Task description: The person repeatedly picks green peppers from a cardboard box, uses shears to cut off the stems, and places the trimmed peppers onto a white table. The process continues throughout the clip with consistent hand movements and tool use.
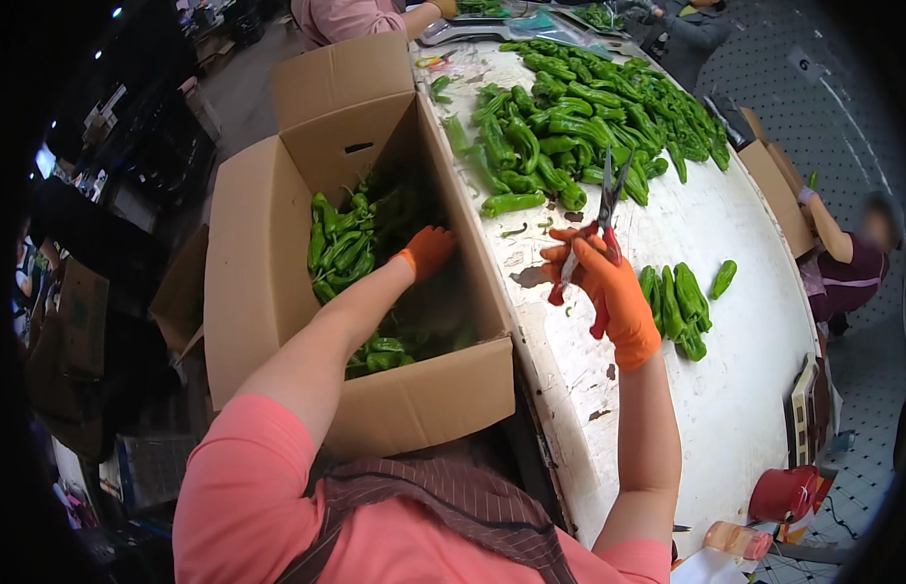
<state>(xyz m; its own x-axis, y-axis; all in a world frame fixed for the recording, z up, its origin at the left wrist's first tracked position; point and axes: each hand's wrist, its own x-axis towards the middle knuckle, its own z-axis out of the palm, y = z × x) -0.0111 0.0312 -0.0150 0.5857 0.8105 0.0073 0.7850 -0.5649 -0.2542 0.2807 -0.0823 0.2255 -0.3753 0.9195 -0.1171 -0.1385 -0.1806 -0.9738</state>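
Observation:
My left hand (428, 252), in an orange glove, reaches down into an open cardboard box (241, 263) beside the table. Green peppers (343, 252) lie in the box to the left of that hand. The fingers are partly in shadow, so whether they hold anything is unclear. Over the white table, my right hand (617, 306), also gloved in orange, grips red-handled scissors (608, 197), their blades parted and pointing away from me. A large heap of green peppers (577, 117) covers the far part of the table. Several more peppers (683, 303) lie to the right of my right hand.
Pepper stem scraps (515, 230) lie on the worn white tabletop (745, 219). Yellow-handled scissors (435, 60) rest at the far left edge. A red container (785, 493) and a pinkish jar (738, 540) stand at near right. A person (851, 263) with another box is across the table.

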